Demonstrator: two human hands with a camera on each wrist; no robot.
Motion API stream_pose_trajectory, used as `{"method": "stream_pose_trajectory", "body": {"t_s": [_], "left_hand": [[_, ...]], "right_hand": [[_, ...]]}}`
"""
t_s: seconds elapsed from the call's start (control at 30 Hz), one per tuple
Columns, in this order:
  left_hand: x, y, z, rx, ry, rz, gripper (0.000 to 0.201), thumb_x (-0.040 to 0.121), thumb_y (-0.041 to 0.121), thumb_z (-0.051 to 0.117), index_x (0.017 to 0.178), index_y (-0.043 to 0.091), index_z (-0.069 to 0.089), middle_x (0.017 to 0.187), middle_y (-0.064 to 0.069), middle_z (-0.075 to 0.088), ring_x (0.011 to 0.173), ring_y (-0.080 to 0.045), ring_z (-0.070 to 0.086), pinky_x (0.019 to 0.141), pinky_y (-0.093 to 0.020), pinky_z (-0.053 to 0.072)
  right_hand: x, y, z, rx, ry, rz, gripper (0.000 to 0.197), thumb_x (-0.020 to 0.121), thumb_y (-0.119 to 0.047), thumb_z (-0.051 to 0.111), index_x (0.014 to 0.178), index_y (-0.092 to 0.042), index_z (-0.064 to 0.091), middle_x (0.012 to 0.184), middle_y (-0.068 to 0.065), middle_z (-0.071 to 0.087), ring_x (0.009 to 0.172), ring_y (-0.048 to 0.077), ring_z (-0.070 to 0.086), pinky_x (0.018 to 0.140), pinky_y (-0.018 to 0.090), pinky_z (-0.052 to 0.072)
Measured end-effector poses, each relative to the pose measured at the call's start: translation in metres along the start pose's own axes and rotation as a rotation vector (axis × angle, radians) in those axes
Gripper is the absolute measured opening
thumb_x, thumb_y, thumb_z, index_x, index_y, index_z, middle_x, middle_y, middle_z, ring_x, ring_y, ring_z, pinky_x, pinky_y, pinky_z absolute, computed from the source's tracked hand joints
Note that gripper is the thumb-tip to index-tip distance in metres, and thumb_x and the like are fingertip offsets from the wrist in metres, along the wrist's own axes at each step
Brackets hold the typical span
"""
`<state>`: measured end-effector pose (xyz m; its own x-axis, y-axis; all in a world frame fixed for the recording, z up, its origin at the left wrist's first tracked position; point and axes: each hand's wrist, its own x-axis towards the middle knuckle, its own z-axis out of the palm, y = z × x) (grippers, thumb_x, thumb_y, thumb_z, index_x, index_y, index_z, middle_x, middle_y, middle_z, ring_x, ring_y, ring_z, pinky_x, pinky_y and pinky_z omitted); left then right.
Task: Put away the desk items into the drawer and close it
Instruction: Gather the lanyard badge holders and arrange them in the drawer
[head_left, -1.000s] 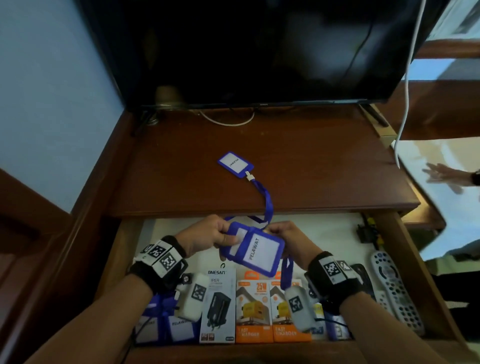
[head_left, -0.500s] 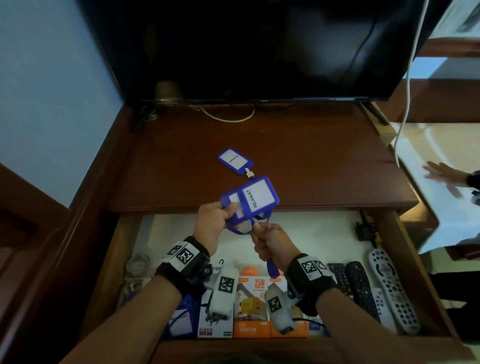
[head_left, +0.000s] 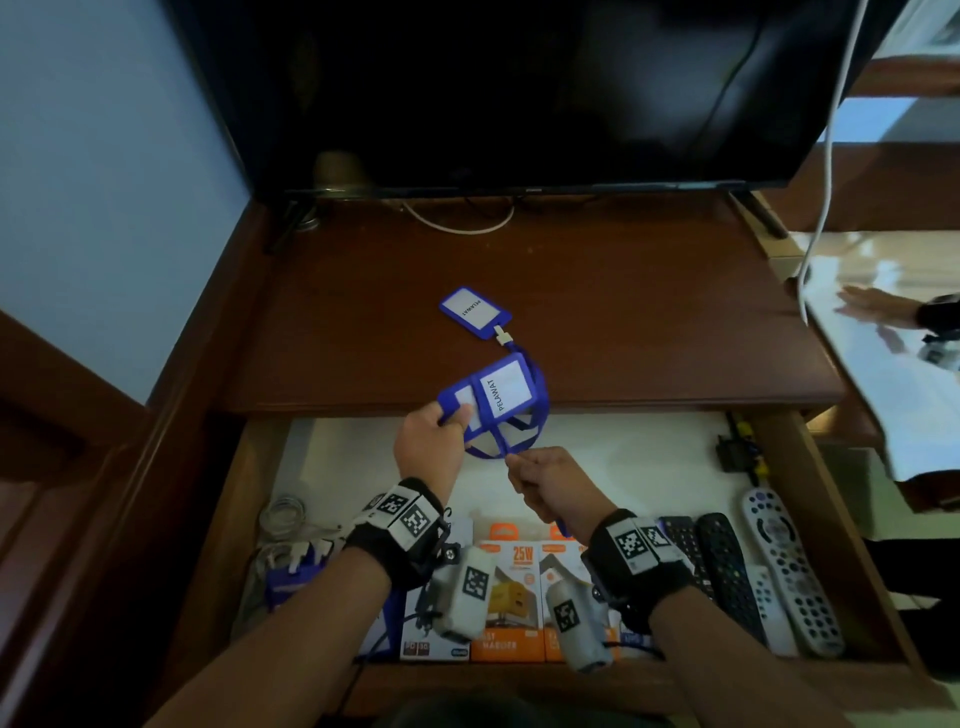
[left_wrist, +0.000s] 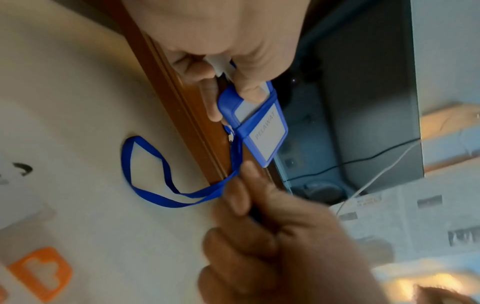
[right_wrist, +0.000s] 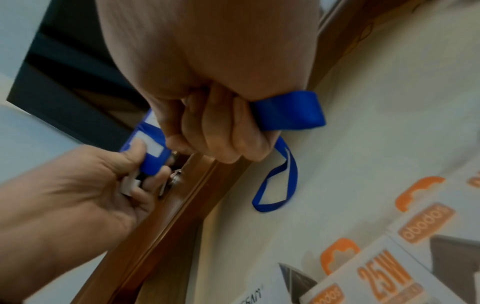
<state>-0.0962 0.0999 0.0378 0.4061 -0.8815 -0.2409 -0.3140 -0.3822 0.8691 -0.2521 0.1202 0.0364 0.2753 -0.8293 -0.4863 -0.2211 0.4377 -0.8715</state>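
My left hand (head_left: 434, 434) pinches the corner of a blue badge holder (head_left: 496, 392) labelled PELAWAT, held above the front edge of the desk. Its blue lanyard (head_left: 501, 447) is wrapped across the holder, and my right hand (head_left: 540, 480) grips the strap in a fist just below it. The left wrist view shows the badge holder (left_wrist: 259, 125) and a loop of the lanyard (left_wrist: 145, 174); the right wrist view shows the lanyard (right_wrist: 288, 111) leaving my fist. A second blue badge holder (head_left: 474, 310) lies flat on the desk (head_left: 649, 322). The drawer (head_left: 623, 452) stands open below.
The drawer holds charger boxes (head_left: 511, 587) at the front, several remote controls (head_left: 789, 566) at the right, coiled white cables (head_left: 283, 519) at the left and a small black part (head_left: 735, 452). A dark television (head_left: 519, 88) stands at the desk's back. Another person's hand (head_left: 878, 306) is at far right.
Both hands lifted the badge holder from over the drawer toward the desk edge, and the lanyard has been wound across the holder. The camera view shifted slightly.
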Motion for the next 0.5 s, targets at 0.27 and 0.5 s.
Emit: {"method": "stream_pose_trajectory", "body": {"t_s": [0.27,0.5], "left_hand": [[-0.003,-0.003,-0.004,0.467,-0.21,0.214,0.018,0.094,0.03,0.054,0.084,0.016,0.059,0.08,-0.001,0.061,0.076,-0.02,0.057,0.065,-0.028,0.036],[-0.004,-0.003,-0.014,0.644,-0.431,0.277,0.019,0.09,0.026,0.057,0.073,0.018,0.053,0.071,-0.001,0.056,0.07,-0.023,0.056,0.06,-0.03,0.037]], "right_hand": [[-0.002,-0.023,0.0,-0.022,-0.026,-0.045,0.033,0.098,-0.017,0.052,0.066,-0.01,0.056,0.047,-0.004,0.028,0.041,0.01,0.02,0.043,0.024,0.015],[-0.006,-0.03,-0.005,-0.144,-0.021,-0.074,0.029,0.095,-0.009,0.052,0.068,-0.007,0.062,0.05,0.001,0.03,0.044,0.011,0.023,0.044,0.025,0.017]]}}
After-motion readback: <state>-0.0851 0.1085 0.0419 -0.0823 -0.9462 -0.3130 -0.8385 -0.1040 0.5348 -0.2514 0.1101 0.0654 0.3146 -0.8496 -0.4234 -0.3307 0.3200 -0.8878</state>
